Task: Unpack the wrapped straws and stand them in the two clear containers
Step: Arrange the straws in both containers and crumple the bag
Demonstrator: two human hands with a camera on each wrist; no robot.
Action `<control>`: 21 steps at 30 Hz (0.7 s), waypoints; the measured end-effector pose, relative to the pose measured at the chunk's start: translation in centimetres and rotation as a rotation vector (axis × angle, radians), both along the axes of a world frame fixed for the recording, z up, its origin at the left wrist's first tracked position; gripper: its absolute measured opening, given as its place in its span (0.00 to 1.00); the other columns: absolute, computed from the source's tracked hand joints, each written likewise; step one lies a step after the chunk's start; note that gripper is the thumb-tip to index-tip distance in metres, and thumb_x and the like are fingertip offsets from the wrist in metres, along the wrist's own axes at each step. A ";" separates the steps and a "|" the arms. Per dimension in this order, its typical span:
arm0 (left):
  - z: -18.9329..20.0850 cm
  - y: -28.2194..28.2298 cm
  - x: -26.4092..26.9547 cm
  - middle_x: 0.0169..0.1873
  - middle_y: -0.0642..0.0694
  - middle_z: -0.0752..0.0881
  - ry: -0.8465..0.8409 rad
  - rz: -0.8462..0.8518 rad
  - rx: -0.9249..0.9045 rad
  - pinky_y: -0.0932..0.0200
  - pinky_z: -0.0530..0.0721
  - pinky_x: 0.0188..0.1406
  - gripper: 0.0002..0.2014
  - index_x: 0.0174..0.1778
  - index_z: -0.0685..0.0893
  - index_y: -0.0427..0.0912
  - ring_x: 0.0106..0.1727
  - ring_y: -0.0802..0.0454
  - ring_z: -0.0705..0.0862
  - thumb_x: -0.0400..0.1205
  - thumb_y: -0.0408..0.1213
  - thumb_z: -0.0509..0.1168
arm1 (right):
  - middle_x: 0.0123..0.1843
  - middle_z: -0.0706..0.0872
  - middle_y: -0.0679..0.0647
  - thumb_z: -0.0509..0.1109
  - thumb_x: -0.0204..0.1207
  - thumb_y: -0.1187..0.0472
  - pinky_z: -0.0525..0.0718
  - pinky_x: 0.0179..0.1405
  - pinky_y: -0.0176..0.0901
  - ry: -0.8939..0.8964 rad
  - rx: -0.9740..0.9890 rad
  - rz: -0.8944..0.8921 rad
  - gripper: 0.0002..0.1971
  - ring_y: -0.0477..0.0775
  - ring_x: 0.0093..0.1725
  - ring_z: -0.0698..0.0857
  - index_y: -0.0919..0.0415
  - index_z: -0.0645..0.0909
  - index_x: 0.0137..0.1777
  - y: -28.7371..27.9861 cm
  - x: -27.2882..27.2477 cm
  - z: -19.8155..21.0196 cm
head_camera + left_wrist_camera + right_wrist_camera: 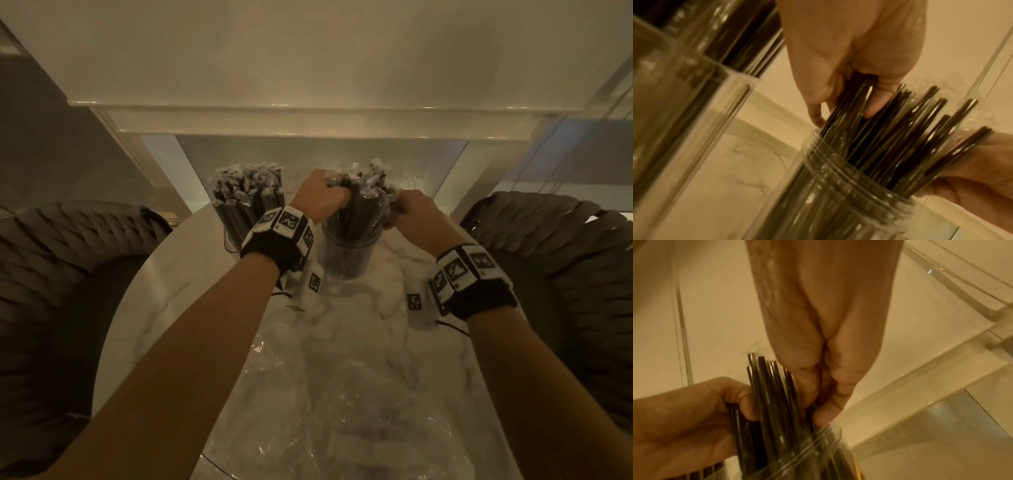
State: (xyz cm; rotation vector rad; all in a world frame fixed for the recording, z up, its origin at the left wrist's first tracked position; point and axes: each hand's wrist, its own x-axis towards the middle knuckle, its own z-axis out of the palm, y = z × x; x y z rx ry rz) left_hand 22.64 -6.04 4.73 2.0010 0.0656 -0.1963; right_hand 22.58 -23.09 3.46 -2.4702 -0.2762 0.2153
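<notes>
Two clear containers stand at the far side of the marble table [164,308]. The left container [236,222] [684,100] is packed with wrapped black straws [246,192]. In the round threaded jar [349,257] [838,172] [818,444] more black straws [363,202] [900,129] [768,394] stand and fan out. My left hand [337,193] [855,91] grips a bunch of them near their tops from the left, fingers curled round. From the right, my right hand [397,205] [818,404] pinches the straws just above the jar's rim.
Crumpled clear plastic wrapping [342,411] lies on the near part of the table. Two small white marker blocks [313,281] [416,305] stand under my wrists. Dark woven chairs [68,274] [565,257] flank the table. A glass pane and a white wall rise behind it.
</notes>
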 end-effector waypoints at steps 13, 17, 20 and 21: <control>-4.0 -0.3 -6.9 0.64 0.45 0.74 -0.250 0.400 -0.202 0.58 0.81 0.57 0.29 0.67 0.70 0.49 0.59 0.53 0.78 0.72 0.39 0.75 | 0.43 0.82 0.43 0.72 0.71 0.69 0.79 0.39 0.24 -0.200 0.463 -0.261 0.11 0.41 0.40 0.84 0.58 0.76 0.49 0.2 -6.0 -1.6; -5.2 -1.7 -7.0 0.55 0.47 0.83 -0.396 0.397 -0.002 0.65 0.83 0.45 0.22 0.61 0.78 0.43 0.46 0.56 0.82 0.74 0.44 0.74 | 0.46 0.83 0.48 0.75 0.71 0.59 0.75 0.36 0.16 -0.260 0.418 -0.328 0.15 0.40 0.37 0.80 0.59 0.80 0.57 2.5 -6.1 -2.5; -5.2 -1.9 -5.6 0.52 0.43 0.85 -0.406 0.356 0.107 0.57 0.84 0.47 0.16 0.60 0.82 0.40 0.46 0.52 0.82 0.78 0.41 0.70 | 0.48 0.85 0.57 0.70 0.76 0.56 0.73 0.35 0.23 -0.260 0.283 -0.285 0.12 0.48 0.40 0.80 0.63 0.83 0.54 3.3 -5.0 -2.8; -5.0 -1.7 -5.1 0.50 0.42 0.86 -0.401 0.343 0.134 0.54 0.84 0.47 0.13 0.58 0.83 0.39 0.45 0.51 0.82 0.79 0.39 0.68 | 0.46 0.86 0.59 0.69 0.77 0.56 0.70 0.35 0.27 -0.266 0.231 -0.253 0.12 0.50 0.40 0.79 0.64 0.83 0.52 3.2 -4.6 -2.5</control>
